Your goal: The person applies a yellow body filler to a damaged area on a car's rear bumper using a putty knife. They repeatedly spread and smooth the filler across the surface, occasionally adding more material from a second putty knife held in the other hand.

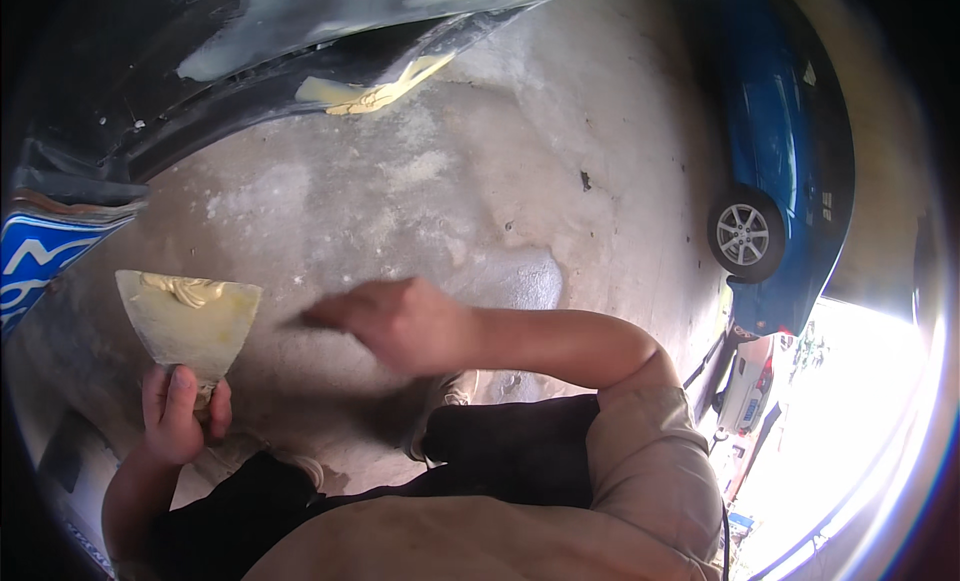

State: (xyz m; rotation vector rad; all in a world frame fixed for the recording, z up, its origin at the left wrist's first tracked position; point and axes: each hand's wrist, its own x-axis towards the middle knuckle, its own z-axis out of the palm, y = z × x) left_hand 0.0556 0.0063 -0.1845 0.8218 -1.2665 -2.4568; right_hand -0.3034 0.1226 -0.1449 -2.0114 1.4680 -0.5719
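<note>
My left hand (180,418) is closed round the handle of a wide putty knife (192,331), its pale blade turned upward. A lump of cream-coloured filler (190,290) sits along the blade's far edge. To the right of the blade, my right hand (405,326) is blurred by motion. Its fingers look curled and pinched together toward the left; a dark smear at their tips is too blurred to name. Ahead of both hands is a dark car body panel (220,101), with cream filler (380,93) spread along its lower edge.
A blue licence plate (45,256) juts out at the left, near the putty knife. Stained concrete floor (560,191) lies below. On the right stands a blue car (770,161) with a silver wheel; a white car (745,386) is beyond it, near the bright opening.
</note>
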